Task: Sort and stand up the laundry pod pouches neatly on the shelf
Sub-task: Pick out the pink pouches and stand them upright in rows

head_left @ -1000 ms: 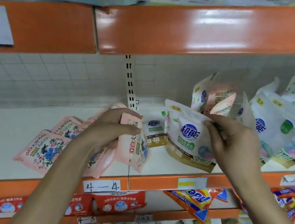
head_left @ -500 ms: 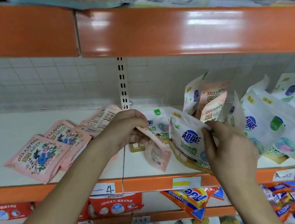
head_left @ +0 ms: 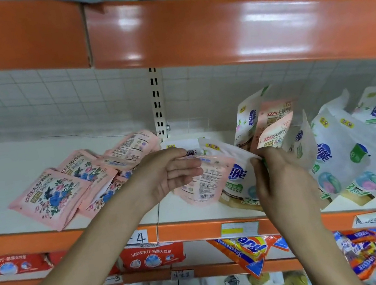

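- Head view, looking slightly up at the shelf (head_left: 192, 231) with the orange front edge.
- The left hand (head_left: 172, 172) is pinching a pink pouch (head_left: 204, 184), thumb on top and fingers across the front. The pouch's printed back faces us and it's held just over the middle of the shelf.
- The right hand (head_left: 284, 176) is closed on the top corner of a white pouch (head_left: 237, 176). The two pouches overlap, pink one in front.
- The flat pink pouches (head_left: 49, 197) sit in a messy heap on the left side.
- The leaning white pouches (head_left: 348, 153) fill the right, with two upright pink pouches (head_left: 275, 122) stuck in among them.
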`<state>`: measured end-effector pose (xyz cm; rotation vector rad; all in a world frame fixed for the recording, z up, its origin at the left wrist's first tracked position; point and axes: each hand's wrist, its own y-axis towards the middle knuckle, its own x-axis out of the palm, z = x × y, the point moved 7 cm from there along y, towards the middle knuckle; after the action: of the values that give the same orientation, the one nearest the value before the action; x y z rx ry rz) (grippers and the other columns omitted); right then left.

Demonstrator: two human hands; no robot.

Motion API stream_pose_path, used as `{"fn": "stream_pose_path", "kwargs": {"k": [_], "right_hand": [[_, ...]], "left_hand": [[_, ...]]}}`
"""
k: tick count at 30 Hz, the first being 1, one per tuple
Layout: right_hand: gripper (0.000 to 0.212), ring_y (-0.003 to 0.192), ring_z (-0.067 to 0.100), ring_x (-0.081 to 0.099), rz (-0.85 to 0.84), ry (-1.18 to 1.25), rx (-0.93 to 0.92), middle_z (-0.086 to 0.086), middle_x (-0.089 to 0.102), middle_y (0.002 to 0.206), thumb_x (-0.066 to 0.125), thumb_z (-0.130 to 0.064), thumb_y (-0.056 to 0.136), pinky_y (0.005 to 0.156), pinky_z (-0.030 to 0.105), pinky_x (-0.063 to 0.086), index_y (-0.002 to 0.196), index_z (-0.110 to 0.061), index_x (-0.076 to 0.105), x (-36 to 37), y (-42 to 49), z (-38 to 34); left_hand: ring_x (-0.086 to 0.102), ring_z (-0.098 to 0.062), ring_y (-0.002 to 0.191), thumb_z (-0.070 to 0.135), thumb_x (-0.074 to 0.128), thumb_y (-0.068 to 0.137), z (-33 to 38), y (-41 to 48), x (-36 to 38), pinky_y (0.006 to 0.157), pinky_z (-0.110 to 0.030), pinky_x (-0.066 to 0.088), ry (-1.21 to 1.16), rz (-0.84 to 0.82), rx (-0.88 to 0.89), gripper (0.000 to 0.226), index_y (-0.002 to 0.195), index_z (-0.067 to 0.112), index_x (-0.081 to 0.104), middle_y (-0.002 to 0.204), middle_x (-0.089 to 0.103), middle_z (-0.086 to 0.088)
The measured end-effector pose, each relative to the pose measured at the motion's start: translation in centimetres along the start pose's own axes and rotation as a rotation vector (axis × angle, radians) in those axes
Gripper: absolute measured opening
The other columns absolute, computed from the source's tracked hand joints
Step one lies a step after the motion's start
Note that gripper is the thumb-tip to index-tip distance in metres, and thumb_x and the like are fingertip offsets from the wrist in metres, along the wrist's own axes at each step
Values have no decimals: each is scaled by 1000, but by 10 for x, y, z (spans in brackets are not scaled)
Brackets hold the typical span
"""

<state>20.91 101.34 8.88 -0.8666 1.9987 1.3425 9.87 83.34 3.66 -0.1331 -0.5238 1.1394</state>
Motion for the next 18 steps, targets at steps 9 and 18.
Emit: {"fn": "stream_pose_path", "kwargs": {"k": [9, 18], "right_hand": [[19, 81, 33, 62, 66, -57, 61, 7, 66, 89, 64, -11, 84, 54, 25, 33, 103, -13, 66, -7, 2, 7], [25, 80, 34, 64, 52, -36, 38, 8, 67, 90, 66, -5, 81, 55, 25, 35, 104, -12, 67, -5, -3, 10]], "left_hand": [[59, -17, 70, 11, 80, 74, 4, -3, -19, 62, -32, 49, 510, -78, 265, 40, 108, 17, 59, 79, 66, -2], [67, -6, 96, 0, 77, 74, -20, 21, -33, 76, -16, 52, 593, -96, 305, 25, 97, 2, 68, 101, 71, 3]]}}
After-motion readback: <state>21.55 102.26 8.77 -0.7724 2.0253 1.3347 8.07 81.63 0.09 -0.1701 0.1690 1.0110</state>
